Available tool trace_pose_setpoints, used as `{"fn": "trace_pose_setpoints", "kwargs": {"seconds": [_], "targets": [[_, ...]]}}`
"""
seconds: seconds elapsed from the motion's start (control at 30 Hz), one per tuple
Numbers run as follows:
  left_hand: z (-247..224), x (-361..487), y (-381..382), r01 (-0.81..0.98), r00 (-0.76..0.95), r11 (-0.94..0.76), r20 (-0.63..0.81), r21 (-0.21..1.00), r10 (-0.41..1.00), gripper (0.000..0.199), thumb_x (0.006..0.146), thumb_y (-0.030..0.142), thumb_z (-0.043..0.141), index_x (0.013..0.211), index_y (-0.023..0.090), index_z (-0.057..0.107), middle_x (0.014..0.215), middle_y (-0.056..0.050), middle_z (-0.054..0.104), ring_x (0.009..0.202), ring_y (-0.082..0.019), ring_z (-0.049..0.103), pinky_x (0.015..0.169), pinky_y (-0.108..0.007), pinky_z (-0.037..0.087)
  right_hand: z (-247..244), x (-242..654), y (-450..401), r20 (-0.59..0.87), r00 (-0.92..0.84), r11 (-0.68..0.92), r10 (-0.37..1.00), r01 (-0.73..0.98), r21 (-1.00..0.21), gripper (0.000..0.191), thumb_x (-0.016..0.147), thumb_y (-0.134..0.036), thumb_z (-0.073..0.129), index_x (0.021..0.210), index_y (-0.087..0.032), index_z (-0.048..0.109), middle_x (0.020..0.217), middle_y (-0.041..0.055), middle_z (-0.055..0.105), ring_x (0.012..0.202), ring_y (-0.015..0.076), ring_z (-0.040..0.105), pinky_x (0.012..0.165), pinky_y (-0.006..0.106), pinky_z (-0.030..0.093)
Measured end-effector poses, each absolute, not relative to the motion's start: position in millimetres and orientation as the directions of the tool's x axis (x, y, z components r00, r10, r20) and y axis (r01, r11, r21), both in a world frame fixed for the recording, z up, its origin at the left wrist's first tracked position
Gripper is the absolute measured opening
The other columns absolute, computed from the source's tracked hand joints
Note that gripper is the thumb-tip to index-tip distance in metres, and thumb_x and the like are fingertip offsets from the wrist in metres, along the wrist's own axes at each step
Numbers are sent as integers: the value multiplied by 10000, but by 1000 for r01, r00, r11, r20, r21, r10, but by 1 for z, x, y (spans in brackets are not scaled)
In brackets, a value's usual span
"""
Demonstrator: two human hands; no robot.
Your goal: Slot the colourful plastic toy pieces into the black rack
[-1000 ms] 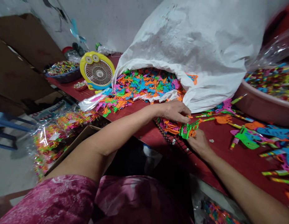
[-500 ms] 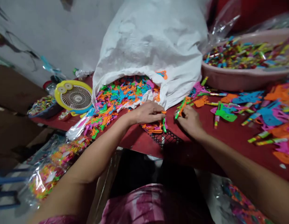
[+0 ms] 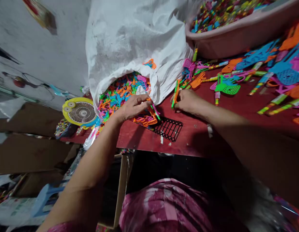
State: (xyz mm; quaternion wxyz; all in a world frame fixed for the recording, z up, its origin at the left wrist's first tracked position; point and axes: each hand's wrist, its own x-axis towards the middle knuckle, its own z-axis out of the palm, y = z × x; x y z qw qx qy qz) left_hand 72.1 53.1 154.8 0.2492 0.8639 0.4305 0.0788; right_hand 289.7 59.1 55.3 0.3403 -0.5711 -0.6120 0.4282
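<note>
While the right hand [image 3: 188, 101] is pinching a few orange and green pieces [image 3: 176, 93], the left hand [image 3: 135, 108] is bending over a colorful pile [image 3: 146, 120], its fingertips meeting a pink-and-green piece [image 3: 155, 111]; whether they are gripping it, one cannot tell. The pieces are sitting apart, the pile lying left of the black grid's [image 3: 178, 131] bare end on the tabletop [image 3: 137, 138], near the sack [image 3: 137, 32].

Near the front edge of the red tabletop [image 3: 131, 138], a black plastic grid [image 3: 170, 129] has elongated cells; near it, a slim plastic piece [image 3: 175, 94] is orange and green. Toward the back edge: grey-smudged white cloth sack [image 3: 130, 35], pink plastic basin [image 3: 219, 40], yellow-rimmed round fan [image 3: 83, 112].
</note>
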Motion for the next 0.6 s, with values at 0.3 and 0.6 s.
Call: {"fn": "trace_pose_setpoints", "kwargs": {"seconds": [0.3,0.6], "targets": [[156,81,52,807,538,-494,-56,325,841,337,932,426,398,700,182,393,687,24,360,643,-107,353,618,-239,311,52,304,67,147,-56,152,987,582,-799,149,799,-268,651,719,-143,639,553,32,588,514,163,549,536,283,384],[150,103,50,982,177,-174,42,-66,983,298,978,325,310,936,161,555,866,-98,620,812,-204,581,737,-296,414,53,309,67,253,-4,194,967,653,-732,116,758,-251,657,697,-161,618,691,57,635,645,168,549,556,268,322]]}}
